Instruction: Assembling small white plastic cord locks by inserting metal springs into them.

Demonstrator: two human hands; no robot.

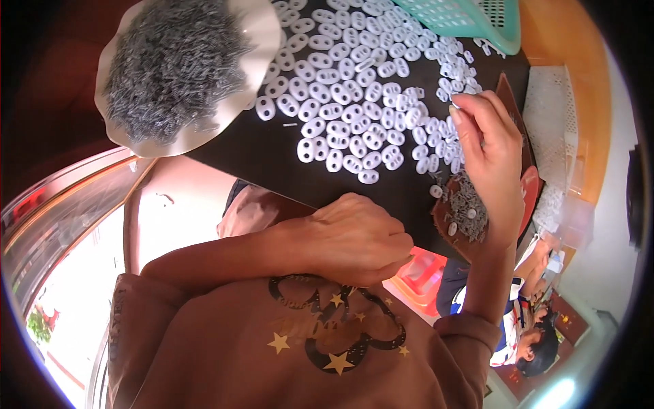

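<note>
My right hand [492, 140] hangs over the right side of the dark table, thumb and forefinger pinched together; whatever is between the tips is too small to make out. Below its fingertips lie small white oval plastic pieces [433, 163]. Larger white two-holed ovals [338, 127] spread across the middle of the table. My left hand [357, 235] is closed in a fist by the table's near edge, palm hidden, so its contents cannot be seen. Under my right wrist, a brown tray-like piece [444, 230] carries a heap of tiny grey spring-like parts [467, 208] with a few white ovals among them.
A white wavy-rimmed dish [262, 48] heaped with grey spring-like parts [177, 68] stands at the far left. A green plastic basket [470, 20] is at the back right. Below the table shows a red plastic stool [419, 279]. Another person [535, 344] sits at the lower right.
</note>
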